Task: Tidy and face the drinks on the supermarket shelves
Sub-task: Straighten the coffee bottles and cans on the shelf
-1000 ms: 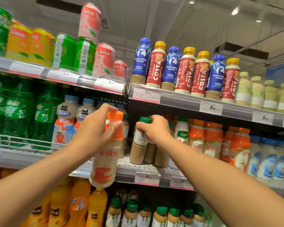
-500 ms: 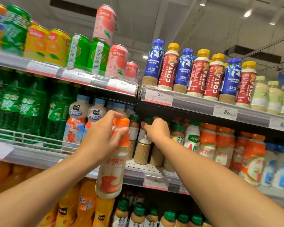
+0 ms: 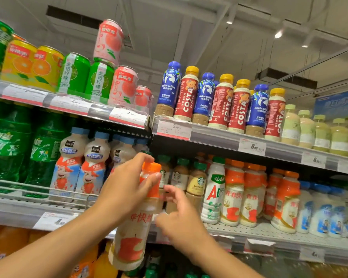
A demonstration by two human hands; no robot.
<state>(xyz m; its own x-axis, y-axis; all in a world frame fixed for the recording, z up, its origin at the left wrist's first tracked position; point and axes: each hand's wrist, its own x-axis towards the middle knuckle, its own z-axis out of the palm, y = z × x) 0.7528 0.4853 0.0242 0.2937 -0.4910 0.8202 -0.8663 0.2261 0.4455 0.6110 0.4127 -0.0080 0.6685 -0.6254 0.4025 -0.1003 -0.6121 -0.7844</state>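
Supermarket shelves (image 3: 249, 230) are packed tight: our left hand (image 3: 127, 194) grips the orange-capped bottle (image 3: 136, 217) by its neck just off the middle shelf, right hand (image 3: 179, 215) loose and empty, so slotting it in risks toppling the Starbucks bottles (image 3: 196, 182).

Two bare forearms come in from the bottom edge, with no sleeve, cuff, watch, band or glove showing on either. The left grip (image 3: 127, 189) is a bare hand with short, plain nails and no ring on the fingers that show. The right grip (image 3: 179, 215) is also bare; it is blurred, so its nails and finer detail cannot be made out.
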